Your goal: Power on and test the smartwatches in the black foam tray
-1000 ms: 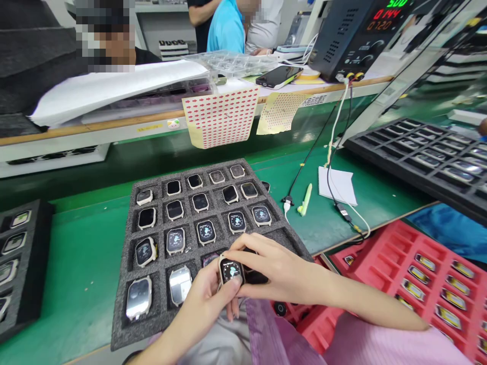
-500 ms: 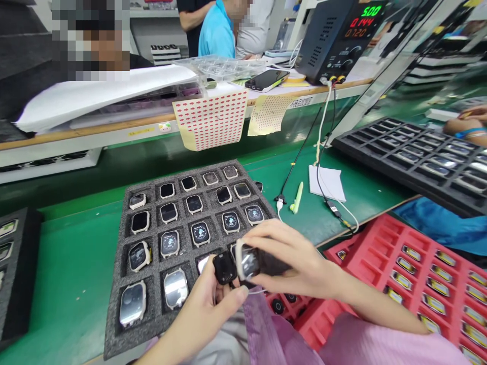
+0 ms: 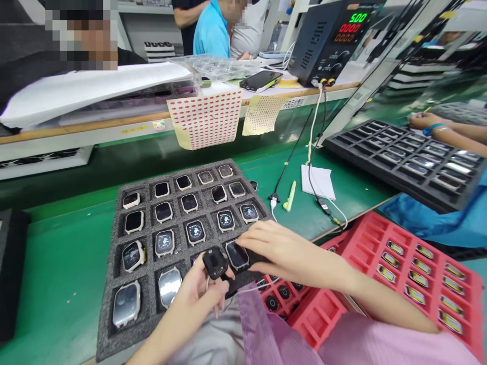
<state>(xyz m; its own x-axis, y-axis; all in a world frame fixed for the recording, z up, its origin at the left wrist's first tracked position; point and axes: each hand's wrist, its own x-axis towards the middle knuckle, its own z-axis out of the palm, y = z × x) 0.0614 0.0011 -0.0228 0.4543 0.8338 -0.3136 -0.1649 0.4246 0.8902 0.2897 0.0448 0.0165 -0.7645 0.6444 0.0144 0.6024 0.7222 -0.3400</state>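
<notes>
The right hand (image 3: 281, 248) has lowered its watch (image 3: 236, 254) into the foam tray (image 3: 114, 324), fingertips pinching it. The left hand (image 3: 198, 294) pinches one black charger puck (image 3: 215, 262), now apart from the watch. One tray, five columns of watches.

A second ago the lit, cream-cased smartwatch (image 3: 237, 254) sat on the small black square charging puck (image 3: 215, 263), both hands pinching it together. Since then the right hand (image 3: 279, 247) has pulled the watch off and laid it in the grey foam tray (image 3: 114, 324) under its fingertips, while the left hand (image 3: 198, 294) now holds the puck alone. The black bench power supply (image 3: 327, 43) reads zeros.
</notes>
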